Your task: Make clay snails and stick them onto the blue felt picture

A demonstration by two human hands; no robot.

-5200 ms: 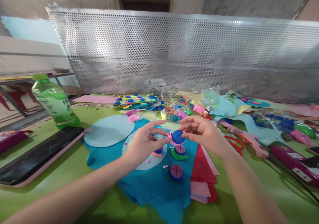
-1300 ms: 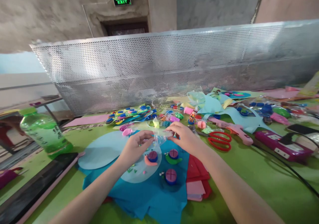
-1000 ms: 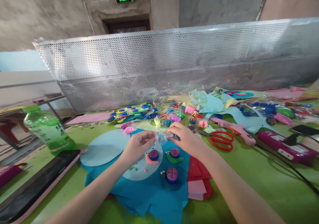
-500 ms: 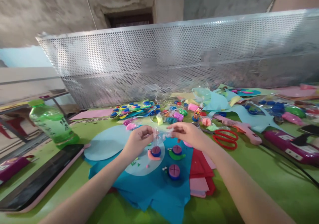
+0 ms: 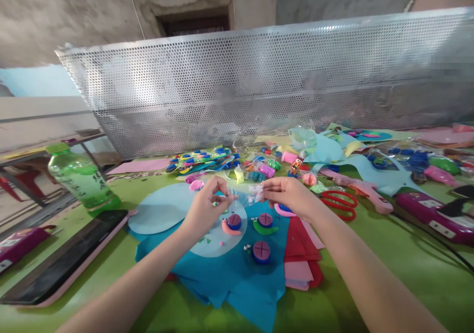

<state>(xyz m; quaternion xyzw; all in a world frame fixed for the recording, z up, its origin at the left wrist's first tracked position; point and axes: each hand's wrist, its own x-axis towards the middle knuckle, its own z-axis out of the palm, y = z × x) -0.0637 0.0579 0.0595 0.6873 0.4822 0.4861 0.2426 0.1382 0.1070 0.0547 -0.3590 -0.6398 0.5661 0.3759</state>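
Between my two hands a small clear plastic bag (image 5: 255, 192) with whitish bits is stretched above the paper. My left hand (image 5: 210, 200) pinches its left side. My right hand (image 5: 287, 194) grips the other side with thumb and fingers. Below them lies a pale blue paper circle (image 5: 213, 249) on blue sheets (image 5: 233, 283). A clay snail with a pink body (image 5: 231, 225) sits at the circle's right edge. To its right rest a green-bodied clay snail (image 5: 265, 224) and a round purple-and-blue clay shell (image 5: 261, 252) with small eyes beside it.
At left stand a green bottle (image 5: 81, 180) and a phone (image 5: 66, 259). Red-handled scissors (image 5: 338, 204), a pink glue gun (image 5: 365, 192) and a purple case (image 5: 433, 214) lie at right. Several clay packets (image 5: 266, 170) are behind my hands, before a perforated metal screen (image 5: 222, 96).
My hands have moved slightly apart, and the clear bag shows more plainly between them. The camera view has shifted a little; the clay pieces keep their places.
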